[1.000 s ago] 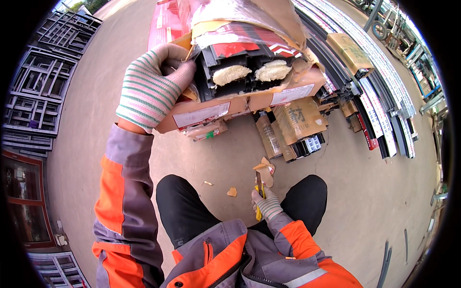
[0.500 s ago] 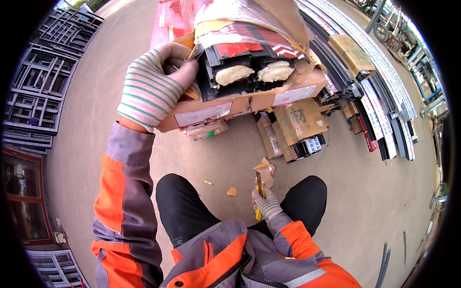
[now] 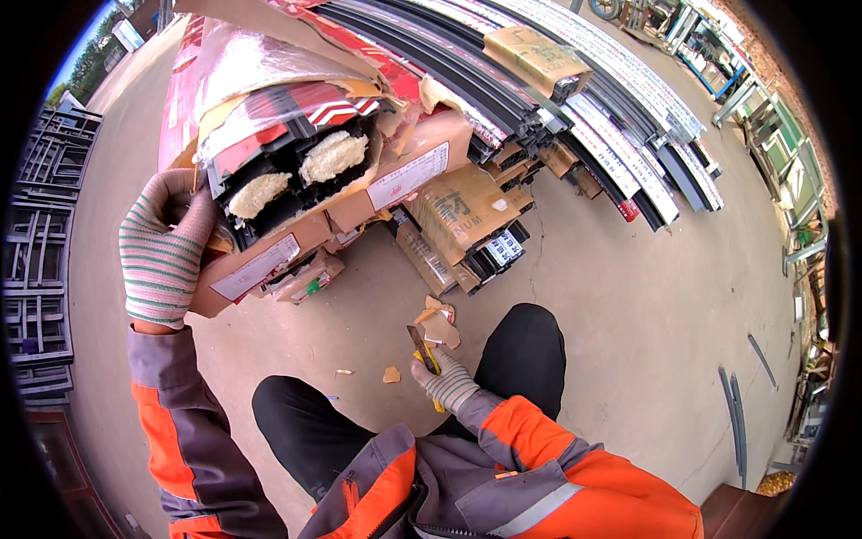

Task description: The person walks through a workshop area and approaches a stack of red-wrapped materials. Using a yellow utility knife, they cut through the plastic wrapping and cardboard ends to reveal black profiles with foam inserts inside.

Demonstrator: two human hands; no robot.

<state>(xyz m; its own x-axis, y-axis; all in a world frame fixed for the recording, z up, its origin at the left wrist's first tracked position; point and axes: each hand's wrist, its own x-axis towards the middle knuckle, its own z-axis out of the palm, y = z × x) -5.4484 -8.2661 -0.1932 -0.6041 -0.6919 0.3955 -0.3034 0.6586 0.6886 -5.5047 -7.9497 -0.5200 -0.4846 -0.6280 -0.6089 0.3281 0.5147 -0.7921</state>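
Observation:
My left hand (image 3: 162, 250), in a striped knit glove, is closed on the torn cardboard edge (image 3: 190, 158) at the left corner of an opened package. Dark metal profiles (image 3: 301, 187) show their ends there, with two cream foam pieces (image 3: 334, 157) stuffed between them. Torn clear plastic film (image 3: 260, 61) lies over the top. Low before my lap, my right hand (image 3: 451, 386), gloved too, grips a yellow utility knife (image 3: 424, 350). Its blade is out and points up and away from me, over cardboard scraps (image 3: 440, 325) on the floor.
Below the package are smaller wrapped bundles (image 3: 467, 211). Long profiles (image 3: 620, 99) are stacked at the right, a brown paper bundle (image 3: 537, 59) on top. Metal frames (image 3: 38, 269) line the left side. Loose strips (image 3: 736, 418) lie on the floor at right.
The view has swung right, so the package and my left hand appear farther left. My left hand keeps its hold on the cardboard. The knife now tilts more to the left.

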